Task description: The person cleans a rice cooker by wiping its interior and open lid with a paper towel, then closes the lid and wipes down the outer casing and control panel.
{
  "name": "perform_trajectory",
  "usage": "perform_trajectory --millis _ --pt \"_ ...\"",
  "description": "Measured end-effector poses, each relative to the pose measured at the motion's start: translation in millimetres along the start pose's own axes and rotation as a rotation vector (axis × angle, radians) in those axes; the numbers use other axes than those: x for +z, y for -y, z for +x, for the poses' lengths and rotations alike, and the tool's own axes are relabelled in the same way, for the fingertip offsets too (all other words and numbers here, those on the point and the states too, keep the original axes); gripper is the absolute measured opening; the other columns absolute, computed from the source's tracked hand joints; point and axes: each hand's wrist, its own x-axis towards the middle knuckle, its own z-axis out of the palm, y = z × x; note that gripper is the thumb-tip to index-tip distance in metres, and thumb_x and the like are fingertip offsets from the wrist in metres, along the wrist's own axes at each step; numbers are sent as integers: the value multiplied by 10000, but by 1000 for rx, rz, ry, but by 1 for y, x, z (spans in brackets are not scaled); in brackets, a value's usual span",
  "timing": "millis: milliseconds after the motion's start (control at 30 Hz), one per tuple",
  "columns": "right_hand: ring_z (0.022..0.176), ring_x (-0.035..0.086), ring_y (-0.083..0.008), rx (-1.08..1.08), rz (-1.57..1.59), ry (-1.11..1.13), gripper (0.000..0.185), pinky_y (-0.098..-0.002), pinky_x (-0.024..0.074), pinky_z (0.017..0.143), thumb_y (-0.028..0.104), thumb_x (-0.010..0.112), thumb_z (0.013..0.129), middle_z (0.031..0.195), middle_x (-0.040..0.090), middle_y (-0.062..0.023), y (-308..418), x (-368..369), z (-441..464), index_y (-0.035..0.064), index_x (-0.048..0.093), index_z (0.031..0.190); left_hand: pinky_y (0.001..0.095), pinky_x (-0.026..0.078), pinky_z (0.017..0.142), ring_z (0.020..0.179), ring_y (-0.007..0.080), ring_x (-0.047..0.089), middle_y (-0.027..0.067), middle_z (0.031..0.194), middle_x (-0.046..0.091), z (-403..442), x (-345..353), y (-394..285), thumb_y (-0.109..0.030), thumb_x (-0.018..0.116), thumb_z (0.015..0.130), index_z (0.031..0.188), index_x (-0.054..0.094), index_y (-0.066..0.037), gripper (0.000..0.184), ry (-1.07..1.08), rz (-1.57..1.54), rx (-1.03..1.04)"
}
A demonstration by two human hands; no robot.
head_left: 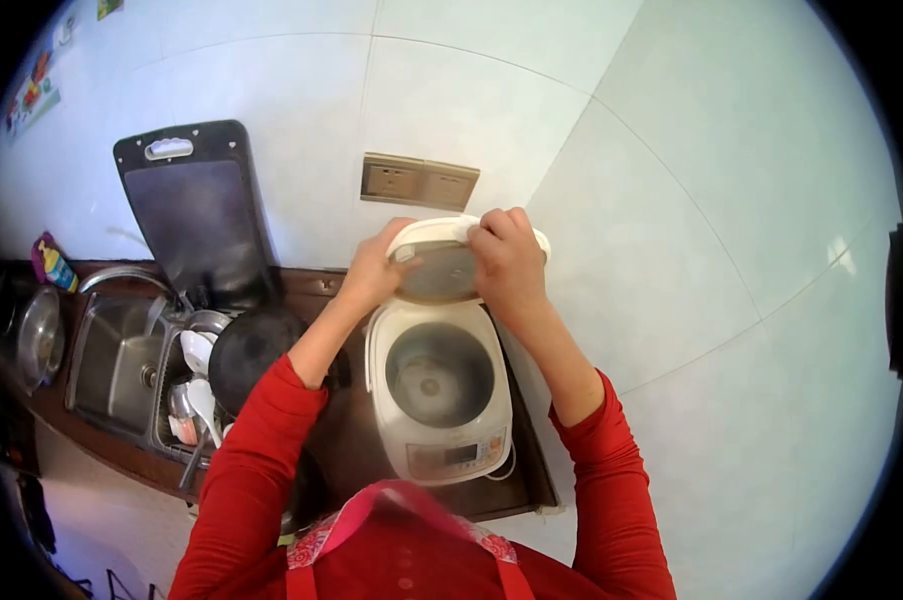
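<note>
A white rice cooker [401,440] stands on the brown counter with its lid [438,273] raised. Inside, the round grey well [439,370] shows a small disc at its middle. My left hand [374,268] grips the lid's left edge, thumb over the inner face and fingers behind. On the upper right of the lid, my right hand [508,262] has its fingers curled over the white rim. Whether a small cloth is tucked under those fingers I cannot make out. A control panel with a dark display [462,454] faces me at the cooker's front.
Left of the cooker are a dark round pan [256,355] and a rack of dishes [199,350] beside the steel sink [121,365]. A black cutting board [196,215] leans on the tiled wall. Wall sockets [419,182] sit above the lid. The counter ends close on the cooker's right.
</note>
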Motion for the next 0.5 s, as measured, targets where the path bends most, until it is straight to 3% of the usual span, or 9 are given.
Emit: perform_trajectory --millis 100,200,300,400,500 --pt "807 491 -292 6 134 -50 161 -385 422 697 1 620 611 809 497 -96 2 3 1 59 559 749 290 453 875 964 131 561 80 1029 656 -2 2 -1 23 670 836 1202 535 -81 404 9 14 23" --pt "812 491 -292 -74 116 -33 169 -389 427 697 2 615 627 823 496 -90 26 21 14 74 562 771 357 482 811 890 327 618 195 979 650 -5 1 4 -14 696 798 1182 541 -80 420 -49 12 114" --pt "818 492 -291 -102 162 3 168 -394 429 698 6 607 640 836 493 -87 39 31 20 80 562 784 355 480 816 894 342 606 200 993 643 -7 -2 6 -9 697 796 1187 538 -82 428 -58 42 119" --pt "822 492 -288 -114 154 39 166 -400 427 700 7 603 640 840 491 -89 16 14 11 69 558 787 295 460 863 964 141 573 95 1040 652 -6 0 4 37 663 825 1204 537 -75 414 -5 42 79" --pt "831 489 -287 -131 77 64 164 -400 423 707 8 602 637 842 487 -94 -4 6 5 52 555 789 296 465 850 949 148 581 103 1023 653 -5 0 0 40 657 825 1197 537 -72 406 7 22 83"
